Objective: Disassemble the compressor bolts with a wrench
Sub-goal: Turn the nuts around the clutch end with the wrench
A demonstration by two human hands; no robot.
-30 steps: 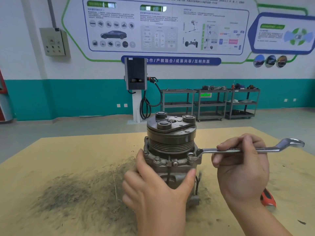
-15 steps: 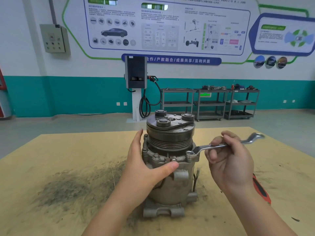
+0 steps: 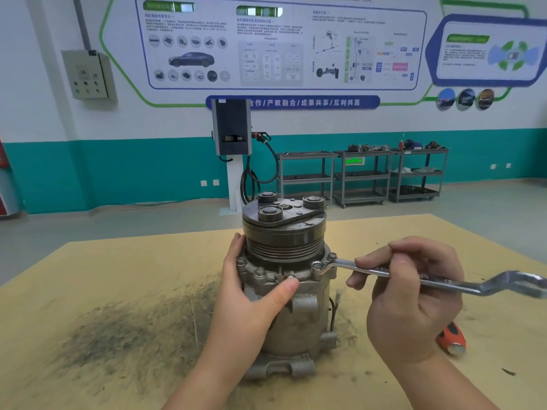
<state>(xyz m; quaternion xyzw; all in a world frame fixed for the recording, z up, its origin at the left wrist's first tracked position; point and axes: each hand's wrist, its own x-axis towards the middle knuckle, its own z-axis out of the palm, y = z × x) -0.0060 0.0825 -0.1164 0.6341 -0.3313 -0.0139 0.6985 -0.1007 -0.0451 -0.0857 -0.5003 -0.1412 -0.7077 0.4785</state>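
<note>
A grey metal compressor (image 3: 299,327) stands upright on the tan table (image 3: 88,276), pulley end up. Several bolts ring its flange; one bolt (image 3: 316,265) at the front right sits inside the ring end of a silver wrench (image 3: 444,284). My right hand (image 3: 411,294) grips the wrench shaft near its middle, with the far end sticking out to the right. My left hand (image 3: 251,294) wraps the compressor's left side, thumb pressing on the flange front and fingers behind the body.
A tool with an orange handle (image 3: 453,338) lies on the table behind my right wrist. Dark grime is smeared over the table left of the compressor. Metal shelf carts (image 3: 361,176) and a charging post (image 3: 232,128) stand far back by the wall.
The wrench handle has swung toward me and to the right from half a second ago. My left hand slid from the compressor's front to its left side and stays there.
</note>
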